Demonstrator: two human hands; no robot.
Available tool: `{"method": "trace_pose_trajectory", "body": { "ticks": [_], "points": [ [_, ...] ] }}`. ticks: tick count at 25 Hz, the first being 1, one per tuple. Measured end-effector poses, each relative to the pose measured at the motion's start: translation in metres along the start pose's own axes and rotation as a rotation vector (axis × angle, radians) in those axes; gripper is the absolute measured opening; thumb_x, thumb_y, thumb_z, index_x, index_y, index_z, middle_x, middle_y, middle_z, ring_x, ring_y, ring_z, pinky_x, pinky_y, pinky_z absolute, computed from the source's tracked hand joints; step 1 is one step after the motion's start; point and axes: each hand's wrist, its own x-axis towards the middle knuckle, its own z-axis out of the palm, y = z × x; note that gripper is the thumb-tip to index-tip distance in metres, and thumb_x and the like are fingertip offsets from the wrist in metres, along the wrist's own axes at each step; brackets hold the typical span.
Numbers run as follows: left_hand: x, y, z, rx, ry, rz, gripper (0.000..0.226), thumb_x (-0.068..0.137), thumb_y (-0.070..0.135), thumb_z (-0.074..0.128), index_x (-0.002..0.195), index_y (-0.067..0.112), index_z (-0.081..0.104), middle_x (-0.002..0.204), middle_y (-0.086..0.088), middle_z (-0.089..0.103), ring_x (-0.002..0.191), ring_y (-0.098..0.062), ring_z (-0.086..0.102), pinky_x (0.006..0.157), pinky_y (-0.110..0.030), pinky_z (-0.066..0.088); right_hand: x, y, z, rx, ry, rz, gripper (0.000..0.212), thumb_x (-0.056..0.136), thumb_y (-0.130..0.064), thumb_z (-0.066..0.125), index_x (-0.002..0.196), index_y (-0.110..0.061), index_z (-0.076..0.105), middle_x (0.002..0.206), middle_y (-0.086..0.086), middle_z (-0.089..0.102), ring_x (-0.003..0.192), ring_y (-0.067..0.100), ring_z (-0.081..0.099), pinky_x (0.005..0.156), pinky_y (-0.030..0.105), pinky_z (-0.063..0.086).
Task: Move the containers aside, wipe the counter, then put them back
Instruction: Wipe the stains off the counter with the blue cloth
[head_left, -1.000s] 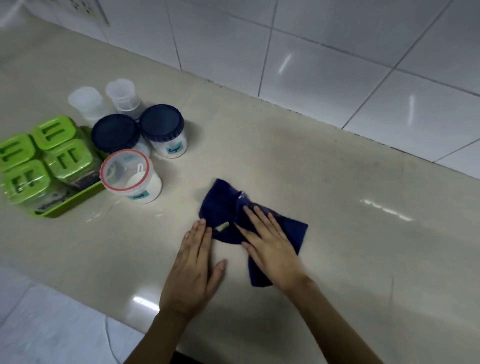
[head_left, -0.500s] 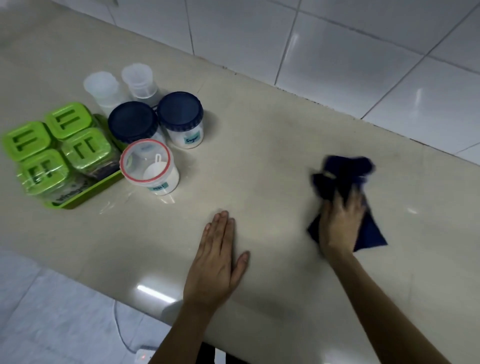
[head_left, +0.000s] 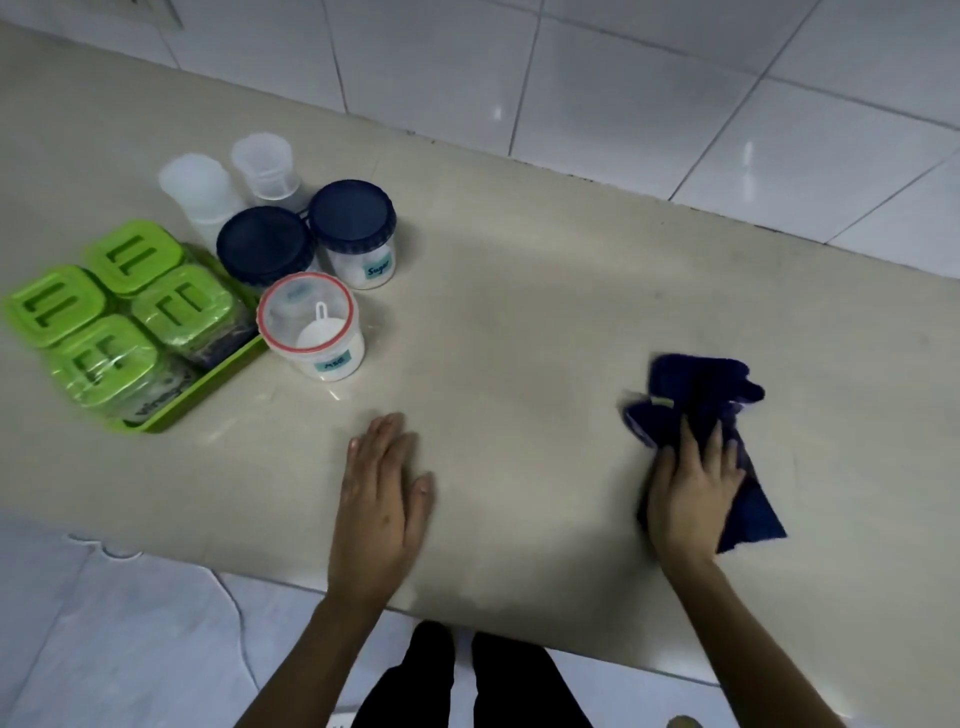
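Soft, dim indoor light, small glare spots on wall tiles (head_left: 613, 98), faint shadows beneath hands, slight blur, wide-angle edge bending

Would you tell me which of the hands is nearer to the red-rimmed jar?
Left. The left hand lies flat on the counter just below and right of the red-rimmed jar; the right hand is far right, on the blue cloth.

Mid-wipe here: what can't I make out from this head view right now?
- Label of the rear navy-lidded jar: hidden behind the red-rimmed jar.
- Contents of the green-lidded boxes: blurred, and lids cover them.
- Counter under the blue cloth and right hand: covered, so cleanliness unknown.
- Counter's left and right ends: cut off by frame edges.
- Left hand lies flat; anything beneath it is hidden.
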Motion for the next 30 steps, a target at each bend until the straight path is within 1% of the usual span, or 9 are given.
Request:
{"method": "trace_pose_trajectory", "body": {
  "ticks": [5, 8, 13, 17, 19, 21, 25, 27, 30],
  "points": [
    [0.006, -0.001, -0.007, -0.240, 0.170, -0.190, 0.045, 0.098, 0.026, 0.036, 0.139, 0.008, 0.038, 0.151, -0.003, 0.035, 0.145, -0.020, 0.028, 0.123, -0.039, 0.009, -0.071, -0.106, 0.042, -0.041, -0.118, -0.706, 0.043, 0.094, -0.030, 0.043, 0.134, -0.018, 0.051, 0.149, 0.015, 0.039, 0.140, 0.037, 0.032, 0.114, 0.050, 0.021],
    [-0.006, -0.020, -0.022, -0.223, 0.175, -0.217, 0.049, 0.098, 0.029, 0.033, 0.138, 0.003, 0.039, 0.152, -0.011, 0.035, 0.145, -0.022, 0.027, 0.123, -0.039, 0.008, -0.083, -0.099, 0.032, -0.111, -0.216, -0.996, 0.040, 0.097, -0.039, 0.040, 0.134, -0.027, 0.050, 0.154, 0.004, 0.033, 0.145, 0.023, 0.024, 0.117, 0.044, 0.021],
    [-0.014, -0.040, -0.029, -0.049, 0.089, -0.124, 0.050, 0.096, 0.031, 0.037, 0.134, 0.000, 0.044, 0.150, -0.013, 0.040, 0.144, -0.025, 0.030, 0.121, -0.045, 0.018, -0.022, -0.006, 0.001, -0.093, -0.119, -0.576, 0.049, 0.097, -0.043, 0.032, 0.136, -0.019, 0.050, 0.153, 0.010, 0.033, 0.141, 0.032, 0.029, 0.116, 0.048, 0.021],
    [-0.013, -0.038, -0.026, -0.006, 0.049, -0.165, 0.050, 0.096, 0.031, 0.040, 0.135, 0.000, 0.044, 0.151, -0.013, 0.039, 0.144, -0.024, 0.028, 0.121, -0.044, 0.019, -0.031, -0.066, 0.027, -0.027, 0.006, -0.041, 0.050, 0.094, -0.035, 0.037, 0.143, -0.023, 0.039, 0.154, 0.018, 0.028, 0.144, 0.037, 0.018, 0.115, 0.059, 0.012],
    [-0.014, -0.040, -0.027, 0.021, 0.027, -0.144, 0.051, 0.096, 0.032, 0.039, 0.136, 0.000, 0.044, 0.151, -0.014, 0.039, 0.144, -0.025, 0.028, 0.120, -0.046, 0.021, -0.054, -0.109, 0.040, -0.002, -0.001, -0.148, 0.048, 0.094, -0.033, 0.040, 0.141, -0.023, 0.041, 0.152, 0.018, 0.032, 0.142, 0.039, 0.023, 0.114, 0.060, 0.014],
    [-0.015, -0.041, -0.026, 0.064, 0.009, -0.119, 0.052, 0.097, 0.033, 0.037, 0.136, -0.001, 0.043, 0.152, -0.016, 0.037, 0.144, -0.026, 0.028, 0.119, -0.048, 0.022, -0.087, -0.121, 0.048, -0.042, -0.058, -0.465, 0.046, 0.094, -0.033, 0.042, 0.139, -0.024, 0.044, 0.150, 0.016, 0.038, 0.140, 0.037, 0.029, 0.114, 0.057, 0.019],
    [-0.014, -0.034, -0.030, 0.130, -0.047, -0.091, 0.056, 0.097, 0.036, 0.033, 0.139, 0.000, 0.040, 0.155, -0.016, 0.031, 0.145, -0.028, 0.027, 0.120, -0.047, 0.021, -0.088, -0.050, 0.018, -0.201, -0.138, -1.010, 0.038, 0.093, -0.033, 0.045, 0.131, -0.029, 0.048, 0.151, 0.007, 0.038, 0.139, 0.026, 0.035, 0.112, 0.046, 0.026],
    [-0.013, -0.032, -0.031, 0.219, -0.107, -0.013, 0.058, 0.097, 0.038, 0.035, 0.141, 0.000, 0.039, 0.156, -0.017, 0.029, 0.146, -0.030, 0.025, 0.120, -0.050, 0.019, -0.065, -0.003, 0.001, -0.218, -0.103, -0.859, 0.039, 0.095, -0.035, 0.038, 0.133, -0.027, 0.046, 0.152, 0.008, 0.036, 0.138, 0.028, 0.037, 0.112, 0.046, 0.028],
    [-0.015, -0.017, -0.022, 0.269, -0.199, 0.135, 0.063, 0.097, 0.043, 0.037, 0.147, 0.005, 0.032, 0.159, -0.015, 0.020, 0.149, -0.027, 0.016, 0.121, -0.048, 0.013, -0.054, 0.017, -0.004, -0.100, -0.039, -0.320, 0.048, 0.097, -0.038, 0.027, 0.138, -0.020, 0.044, 0.151, 0.013, 0.035, 0.140, 0.032, 0.032, 0.115, 0.050, 0.025]
  ]
}}
